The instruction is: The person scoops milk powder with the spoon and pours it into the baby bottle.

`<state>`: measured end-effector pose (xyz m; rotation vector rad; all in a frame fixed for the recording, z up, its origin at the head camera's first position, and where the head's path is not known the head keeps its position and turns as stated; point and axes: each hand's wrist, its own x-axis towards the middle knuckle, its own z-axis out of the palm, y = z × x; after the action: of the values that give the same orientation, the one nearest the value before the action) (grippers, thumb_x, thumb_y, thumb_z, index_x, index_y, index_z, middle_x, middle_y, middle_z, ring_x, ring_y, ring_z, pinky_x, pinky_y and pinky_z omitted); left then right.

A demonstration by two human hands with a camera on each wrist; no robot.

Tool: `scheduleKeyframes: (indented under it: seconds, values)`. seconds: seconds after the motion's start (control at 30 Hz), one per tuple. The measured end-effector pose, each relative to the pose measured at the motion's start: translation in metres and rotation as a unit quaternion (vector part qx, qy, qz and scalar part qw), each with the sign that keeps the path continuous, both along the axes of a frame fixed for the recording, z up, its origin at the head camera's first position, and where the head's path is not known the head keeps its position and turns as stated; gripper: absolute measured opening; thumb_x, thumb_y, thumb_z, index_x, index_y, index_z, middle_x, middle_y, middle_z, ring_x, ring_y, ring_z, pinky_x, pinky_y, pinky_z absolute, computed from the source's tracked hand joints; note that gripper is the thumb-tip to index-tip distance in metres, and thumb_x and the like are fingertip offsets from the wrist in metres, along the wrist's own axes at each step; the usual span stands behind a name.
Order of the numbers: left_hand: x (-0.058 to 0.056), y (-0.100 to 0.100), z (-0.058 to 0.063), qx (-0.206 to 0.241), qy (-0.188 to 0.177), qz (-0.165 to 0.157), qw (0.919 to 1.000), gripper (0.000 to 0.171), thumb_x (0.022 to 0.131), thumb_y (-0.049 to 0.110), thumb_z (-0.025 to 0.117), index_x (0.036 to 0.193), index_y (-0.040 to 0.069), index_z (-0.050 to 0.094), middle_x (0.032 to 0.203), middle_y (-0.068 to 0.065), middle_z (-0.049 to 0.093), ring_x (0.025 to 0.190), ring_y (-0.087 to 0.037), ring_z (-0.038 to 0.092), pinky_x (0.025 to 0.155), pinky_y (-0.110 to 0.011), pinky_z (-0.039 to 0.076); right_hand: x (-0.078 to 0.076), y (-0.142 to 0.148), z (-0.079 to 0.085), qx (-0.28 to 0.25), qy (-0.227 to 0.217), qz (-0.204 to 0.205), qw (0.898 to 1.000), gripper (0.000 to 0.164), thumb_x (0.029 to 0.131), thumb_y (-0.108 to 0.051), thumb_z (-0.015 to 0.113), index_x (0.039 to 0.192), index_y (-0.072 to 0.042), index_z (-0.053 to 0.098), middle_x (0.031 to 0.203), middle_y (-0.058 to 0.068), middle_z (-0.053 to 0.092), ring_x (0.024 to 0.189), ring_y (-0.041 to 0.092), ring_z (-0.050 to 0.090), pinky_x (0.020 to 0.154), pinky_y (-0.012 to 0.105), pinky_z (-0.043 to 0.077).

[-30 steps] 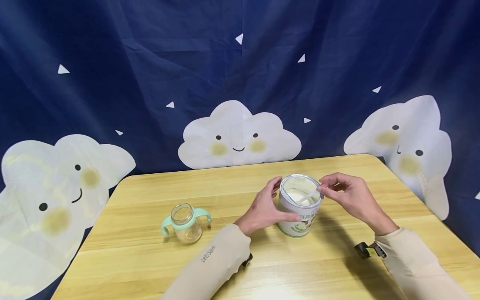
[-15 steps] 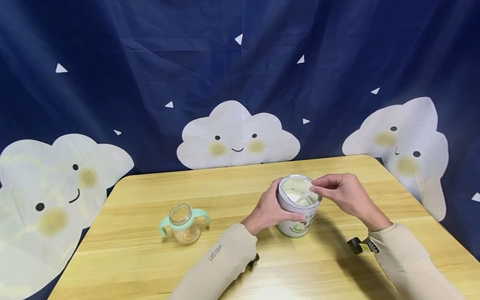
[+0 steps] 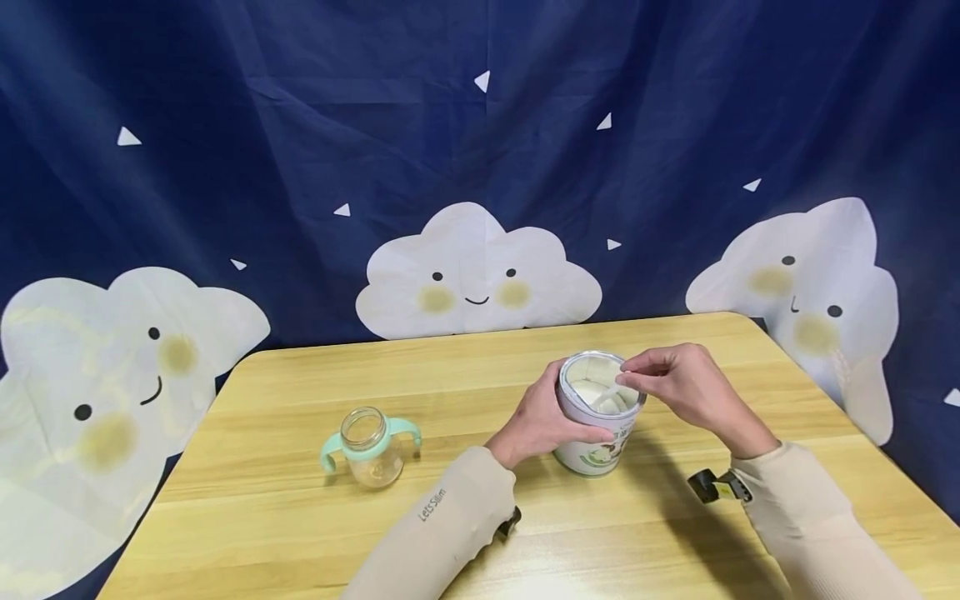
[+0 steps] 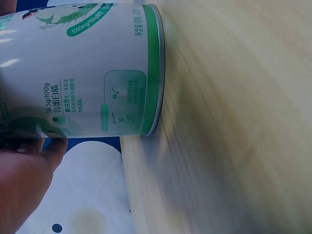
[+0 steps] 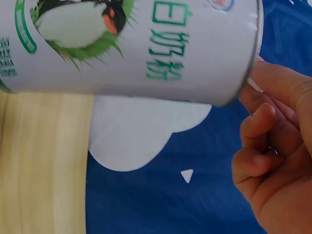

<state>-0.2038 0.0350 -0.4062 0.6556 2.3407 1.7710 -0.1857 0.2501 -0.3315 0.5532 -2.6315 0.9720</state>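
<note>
The left sleeve (image 3: pixel 442 521) reads "Let's Slim", slightly blurred. On the white can (image 4: pixel 73 68), standing toward the far edge of the surface (image 3: pixel 225 517), the left wrist view shows "1000mg/100g" on a green banner (image 4: pixel 91 20), "18.5g/100g" above "高蛋白质", and "净含量/规格" near the base, its figure too small to read. The right wrist view shows large green characters, "白奶粉", on the can's side.
</note>
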Motion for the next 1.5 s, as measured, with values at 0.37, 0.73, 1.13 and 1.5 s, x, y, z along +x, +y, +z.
scheduleKeyframes:
  seconds: [0.37, 0.73, 1.13, 1.5]
  values:
    - [0.0, 0.0, 0.0, -0.006, -0.003, -0.001, 1.0, 0.101, 0.062, 0.025, 0.098, 0.146, 0.018, 0.041, 0.126, 0.011, 0.058, 0.111, -0.005, 0.057, 0.1, -0.03, 0.045, 0.007, 0.008, 0.001, 0.031, 0.228, 0.062, 0.971, 0.019, 0.072, 0.0, 0.086, 0.083, -0.013, 0.079, 0.071, -0.011, 0.065, 0.059, 0.001, 0.049, 0.051, 0.012, 0.038]
    - [-0.001, 0.0, 0.002, -0.018, 0.006, 0.003, 0.9998, 0.102, 0.063, 0.028, 0.098, 0.147, 0.018, 0.041, 0.131, 0.001, 0.059, 0.109, -0.006, 0.057, 0.098, -0.029, 0.046, 0.006, 0.007, -0.007, 0.065, 0.252, 0.143, 0.955, 0.029, 0.095, -0.035, 0.067, 0.084, -0.011, 0.079, 0.072, -0.009, 0.064, 0.059, -0.003, 0.047, 0.05, 0.011, 0.039]
    - [-0.001, -0.002, 0.0, -0.021, 0.004, -0.002, 0.9998, 0.104, 0.063, 0.028, 0.098, 0.148, 0.018, 0.039, 0.129, 0.004, 0.059, 0.109, -0.005, 0.056, 0.098, -0.029, 0.046, 0.007, -0.001, -0.003, 0.041, 0.116, 0.136, 0.983, 0.016, 0.074, 0.002, 0.085, 0.083, -0.01, 0.079, 0.078, -0.005, 0.074, 0.065, -0.002, 0.061, 0.054, 0.013, 0.049]
    - [0.0, -0.002, -0.001, -0.02, 0.004, -0.002, 0.9998, 0.106, 0.062, 0.028, 0.098, 0.149, 0.016, 0.039, 0.128, 0.007, 0.058, 0.11, -0.005, 0.056, 0.098, -0.029, 0.047, 0.007, -0.002, 0.0, -0.065, -0.028, 0.068, 0.995, 0.005, 0.086, -0.007, 0.078, 0.086, -0.002, 0.077, 0.075, 0.002, 0.073, 0.064, 0.004, 0.061, 0.054, 0.02, 0.051]
